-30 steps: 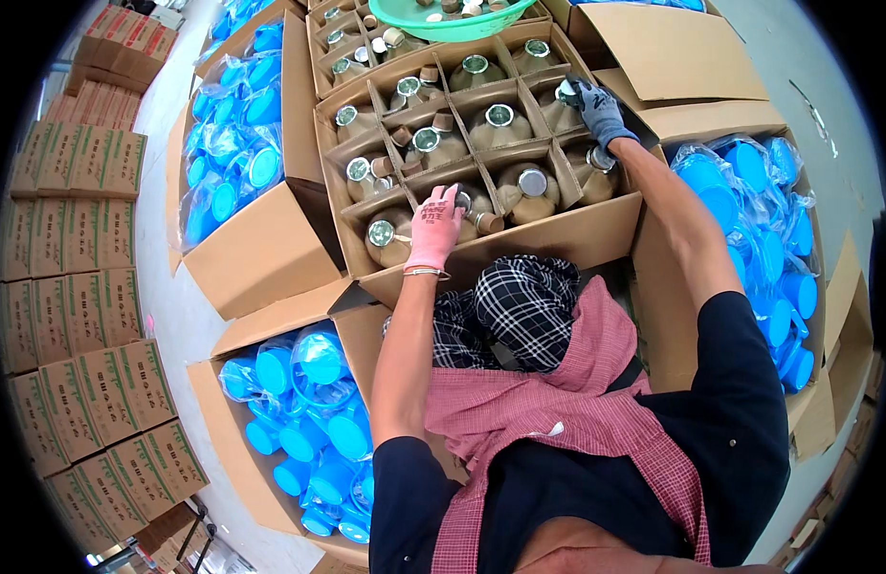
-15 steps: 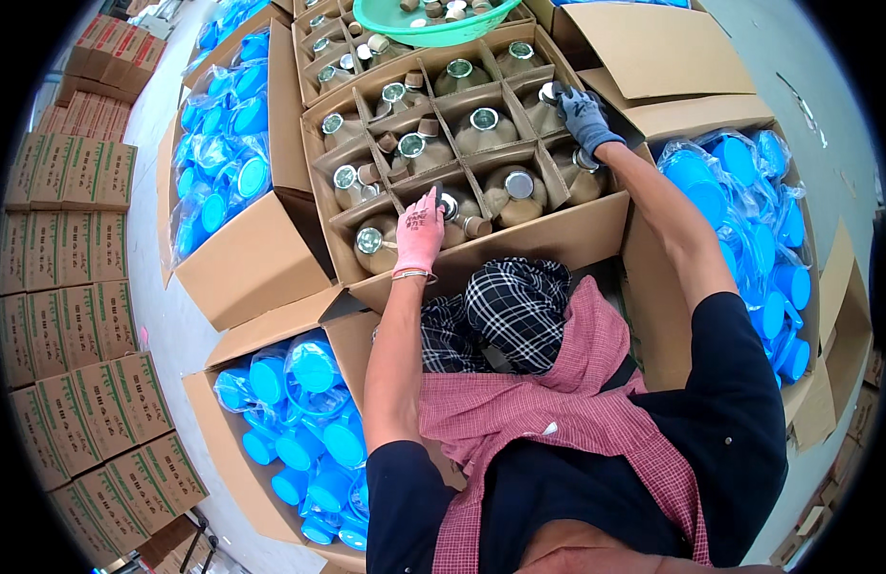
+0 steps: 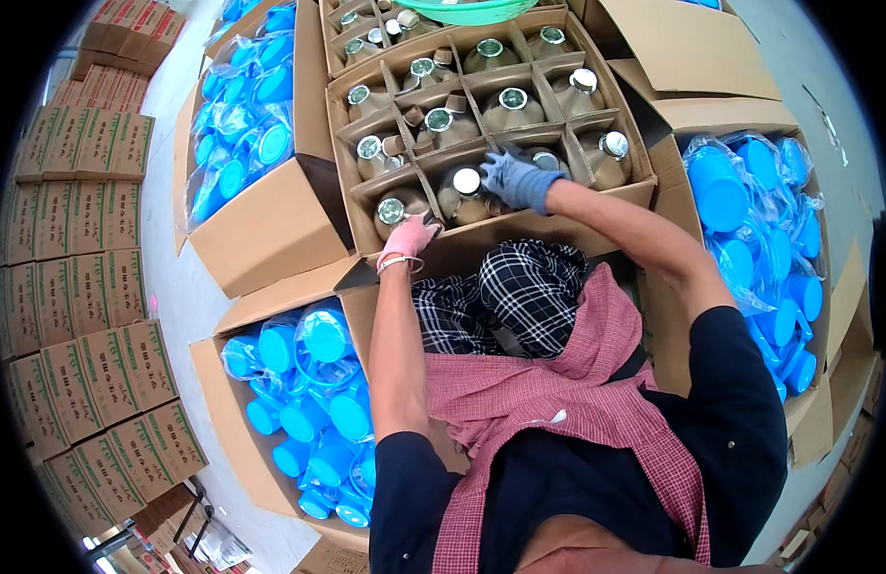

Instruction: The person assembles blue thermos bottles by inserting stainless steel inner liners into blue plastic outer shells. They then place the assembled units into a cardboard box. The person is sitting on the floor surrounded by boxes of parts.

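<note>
Several glass bottle-like flasks with silvery rims stand upright in a divided cardboard box (image 3: 577,203). My left hand (image 3: 411,239), in a pink glove, is at the near left compartment beside a flask (image 3: 390,211); its fingers are curled in, and what they hold is hidden. My right hand (image 3: 521,180), in a blue-grey glove, reaches with fingers apart beside a flask topped by a white stopper (image 3: 467,182). White stoppers also top a flask (image 3: 584,80) at the right and the near right flask (image 3: 614,144). Brown corks (image 3: 456,103) lie beside some flasks.
Open boxes of blue plastic parts in clear bags flank me: one box (image 3: 261,234) at far left, another box (image 3: 218,383) at near left, a third box (image 3: 668,182) at right. A green basin (image 3: 472,11) rests on the farther divided box. Stacked cartons (image 3: 75,287) line the left.
My right hand has left the flask at the right and come across to the near middle. My left hand has drawn back toward me, and a white stopper now shows on the near middle flask.
</note>
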`<state>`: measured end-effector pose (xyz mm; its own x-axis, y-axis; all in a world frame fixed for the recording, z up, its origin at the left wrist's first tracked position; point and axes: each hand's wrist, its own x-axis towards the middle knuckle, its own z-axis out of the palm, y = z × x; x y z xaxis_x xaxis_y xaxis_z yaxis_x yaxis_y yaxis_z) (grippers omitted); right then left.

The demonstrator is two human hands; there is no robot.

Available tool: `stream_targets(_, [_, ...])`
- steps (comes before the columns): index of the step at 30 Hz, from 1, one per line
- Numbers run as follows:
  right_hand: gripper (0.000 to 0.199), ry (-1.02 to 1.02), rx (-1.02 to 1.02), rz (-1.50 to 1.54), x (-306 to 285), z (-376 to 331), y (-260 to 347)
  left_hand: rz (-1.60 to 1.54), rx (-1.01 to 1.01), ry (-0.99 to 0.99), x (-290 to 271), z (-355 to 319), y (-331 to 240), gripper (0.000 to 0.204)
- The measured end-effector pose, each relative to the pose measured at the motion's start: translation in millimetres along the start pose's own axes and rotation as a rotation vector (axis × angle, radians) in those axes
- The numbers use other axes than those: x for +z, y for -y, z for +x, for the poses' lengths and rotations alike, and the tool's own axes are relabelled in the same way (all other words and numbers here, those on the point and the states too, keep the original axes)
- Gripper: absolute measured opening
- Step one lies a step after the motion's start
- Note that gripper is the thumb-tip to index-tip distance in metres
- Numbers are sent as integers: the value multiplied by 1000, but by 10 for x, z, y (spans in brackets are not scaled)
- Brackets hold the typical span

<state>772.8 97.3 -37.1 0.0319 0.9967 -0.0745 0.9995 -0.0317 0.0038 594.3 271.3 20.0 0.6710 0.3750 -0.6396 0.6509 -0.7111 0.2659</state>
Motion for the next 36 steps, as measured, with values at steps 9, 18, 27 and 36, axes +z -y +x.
stream_targets(9, [40,42,38,137,-39,48,77,229,-55,-280,60,36,-31,29])
stream_targets(18, [66,-532,531,427,-423,1,-876,-123,80,-845,-71,-327,669,46])
stream_targets(27, [66,-292,683,79,-99,442,-1034,218,-58,-900,193,-96,631,58])
stream_targets(36, [46,-439,756,187,-17,506,-923,381,-188,-719,59,250,475,48])
